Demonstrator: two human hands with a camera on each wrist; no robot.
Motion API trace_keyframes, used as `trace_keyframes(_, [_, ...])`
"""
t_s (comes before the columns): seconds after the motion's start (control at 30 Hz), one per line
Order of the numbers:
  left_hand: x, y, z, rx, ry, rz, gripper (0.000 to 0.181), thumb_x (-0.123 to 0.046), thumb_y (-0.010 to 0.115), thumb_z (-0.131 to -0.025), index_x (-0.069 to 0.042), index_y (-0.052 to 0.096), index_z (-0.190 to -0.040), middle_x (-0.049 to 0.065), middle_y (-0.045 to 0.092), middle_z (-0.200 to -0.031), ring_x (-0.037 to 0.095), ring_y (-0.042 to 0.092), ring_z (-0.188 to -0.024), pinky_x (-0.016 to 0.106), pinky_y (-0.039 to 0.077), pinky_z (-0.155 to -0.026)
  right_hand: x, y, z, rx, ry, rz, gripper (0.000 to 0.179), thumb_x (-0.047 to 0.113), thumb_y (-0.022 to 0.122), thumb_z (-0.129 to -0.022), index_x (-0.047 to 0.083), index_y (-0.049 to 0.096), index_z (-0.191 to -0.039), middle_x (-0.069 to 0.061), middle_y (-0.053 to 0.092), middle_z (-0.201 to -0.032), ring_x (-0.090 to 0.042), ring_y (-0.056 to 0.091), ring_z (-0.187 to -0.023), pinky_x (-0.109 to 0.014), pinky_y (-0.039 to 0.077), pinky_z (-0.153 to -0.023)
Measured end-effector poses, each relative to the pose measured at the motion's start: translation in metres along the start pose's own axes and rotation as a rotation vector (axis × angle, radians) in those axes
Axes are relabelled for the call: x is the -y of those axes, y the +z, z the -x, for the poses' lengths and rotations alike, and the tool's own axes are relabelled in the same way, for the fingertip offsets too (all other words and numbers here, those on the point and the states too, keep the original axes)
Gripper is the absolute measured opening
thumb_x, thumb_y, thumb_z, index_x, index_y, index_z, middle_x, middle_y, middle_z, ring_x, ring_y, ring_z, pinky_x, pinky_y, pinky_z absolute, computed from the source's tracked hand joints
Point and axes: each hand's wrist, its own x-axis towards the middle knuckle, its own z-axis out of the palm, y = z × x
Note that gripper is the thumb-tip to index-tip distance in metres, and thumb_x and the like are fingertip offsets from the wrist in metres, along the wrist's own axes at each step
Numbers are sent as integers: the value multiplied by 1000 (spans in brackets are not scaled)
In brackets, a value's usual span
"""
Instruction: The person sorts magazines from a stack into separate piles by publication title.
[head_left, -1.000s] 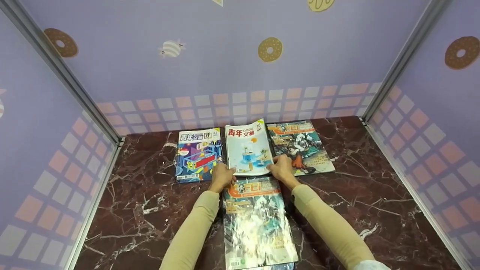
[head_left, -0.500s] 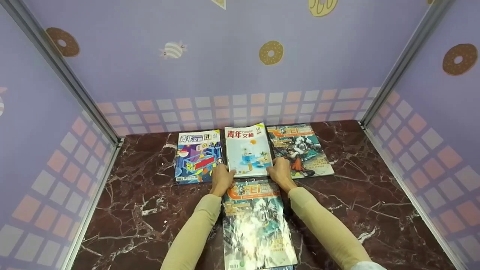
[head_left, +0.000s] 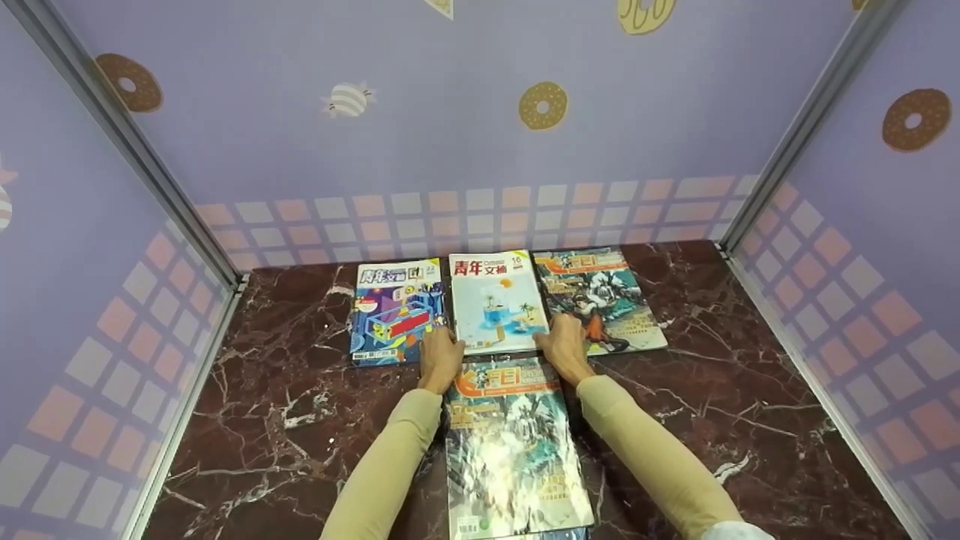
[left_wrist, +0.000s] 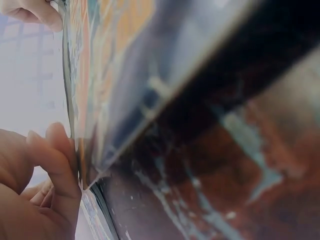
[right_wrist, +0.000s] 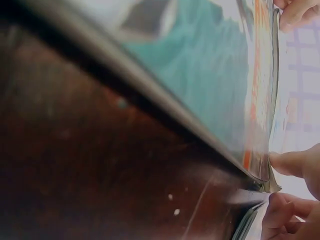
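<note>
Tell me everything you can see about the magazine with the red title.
The magazine lies face up, closed, in the back row's middle. Its paper-looking cover is pale blue, with a red title, palm trees, an orange disc and the number 16. The left hand and right hand hold its near corners.

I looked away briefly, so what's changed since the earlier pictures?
The top edge of the white magazine has settled lower, and the thumb of the left hand has shifted slightly left. That hand and the right hand remain by the white one's lower corners; the blue magazine, right magazine and front magazine lie as before.
</note>
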Motion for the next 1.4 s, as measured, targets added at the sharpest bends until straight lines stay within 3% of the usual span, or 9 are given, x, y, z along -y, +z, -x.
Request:
trace_keyframes(0.2, [31, 17, -14, -34, 30, 17, 13, -3, 66, -95, -4, 71, -83, 7, 67, -65, 12, 57, -45, 26, 42, -44, -2, 1, 1, 3, 15, 17, 49, 14, 85, -85, 21, 43, -60, 6, 36, -54, -14, 31, -51, -34, 26, -50])
trace_keyframes(0.3, [42, 21, -17, -55, 17, -5, 14, -10, 69, -96, -1, 78, -102, 11, 75, -76, 14, 63, -50, 29, 51, -50, 2, -2, 3, 5, 26, 6, 45, 16, 84, -87, 16, 48, -61, 1, 42, -55, -16, 35, -52, -35, 29, -52])
trace_keyframes(0.4, [47, 20, -18, -110, 29, -32, 15, -14, 72, -94, -5, 80, -103, 8, 75, -72, 16, 66, -55, 35, 57, -59, 4, -5, 8, -16, 6, 18, 34, 19, 86, -88, 8, 61, -68, -11, 61, -62, -25, 54, -55, -41, 45, -55])
trace_keyframes(0.47, [55, 20, -18, -134, 58, -40, 15, -16, 72, -93, -8, 81, -102, 2, 73, -65, 14, 66, -51, 37, 59, -62, -17, 5, 9, -59, -60, 2, 32, 30, 87, -90, 9, 69, -75, -11, 71, -72, -24, 63, -61, -39, 51, -60])
trace_keyframes(0.6, [63, 16, -14, -187, 145, -43, 14, -19, 74, -90, -9, 82, -97, -3, 70, -58, 11, 65, -48, 40, 61, -66, 13, -25, 26, -83, -95, -65, 28, 25, 88, -91, 1, 75, -85, -17, 76, -80, -27, 68, -66, -48, 58, -68])
trace_keyframes(0.7, [48, 0, 1, -222, 204, -14, 14, -19, 77, -90, -6, 80, -95, 3, 71, -64, 18, 66, -55, 44, 59, -69, 46, -51, 40, -80, -72, -55, 24, 19, 89, -90, -2, 77, -87, -19, 77, -81, -33, 70, -68, -55, 59, -72])
trace_keyframes(0.93, [-22, -60, 58, -141, 147, 55, 17, -7, 80, -94, 6, 78, -105, 16, 74, -73, 17, 64, -45, 46, 62, -62, 58, -76, 58, -78, -79, -73, 26, 21, 89, -91, -3, 80, -94, -18, 78, -82, -34, 73, -72, -54, 61, -74])
trace_keyframes(1.2, [-30, -79, 90, -194, 197, -20, 14, -2, 83, -88, 3, 79, -100, 10, 75, -67, 20, 69, -58, 45, 61, -64, 61, -102, 89, -63, -59, -79, 25, 23, 91, -89, 0, 83, -96, -13, 80, -79, -28, 74, -68, -51, 62, -72])
trace_keyframes(1.4, [-31, -89, 116, -190, 183, -47, 18, -5, 86, -86, 2, 79, -100, 7, 75, -67, 22, 70, -60, 46, 61, -68, 58, -112, 119, -49, -13, -63, 24, 24, 92, -88, 3, 84, -96, -10, 80, -81, -22, 73, -70, -41, 60, -70])
